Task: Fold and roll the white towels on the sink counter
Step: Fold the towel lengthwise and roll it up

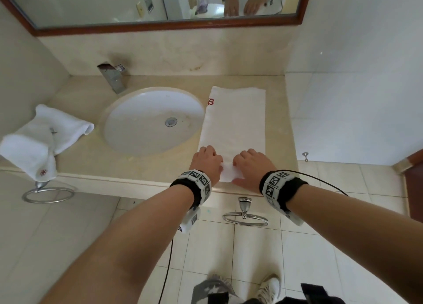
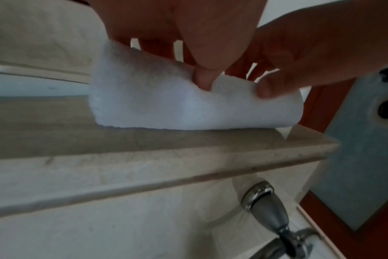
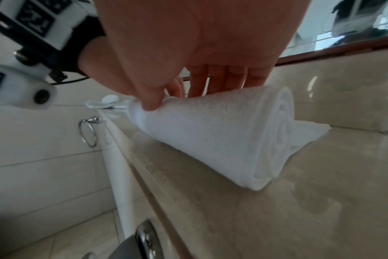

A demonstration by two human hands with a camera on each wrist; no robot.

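Note:
A white towel (image 1: 233, 120), folded into a long strip with a red logo at its far end, lies on the beige counter (image 1: 87, 157) to the right of the sink. Its near end is rolled into a short roll (image 2: 166, 105) (image 3: 222, 140) at the counter's front edge. My left hand (image 1: 207, 159) grips the roll's left part, thumb (image 2: 202, 77) in front and fingers over the top. My right hand (image 1: 250, 164) grips the right part, thumb (image 3: 151, 103) pinching the roll and fingers (image 3: 222, 82) curled behind it. A second white towel (image 1: 45, 134) lies crumpled at the counter's left end, hanging over the edge.
The oval sink basin (image 1: 151, 120) and a steel faucet (image 1: 113, 77) sit left of the strip. A white wall (image 1: 354, 97) bounds the counter on the right, and a mirror (image 1: 160, 4) hangs behind. Chrome towel rings (image 1: 245, 214) (image 1: 48, 194) hang below the counter's front edge.

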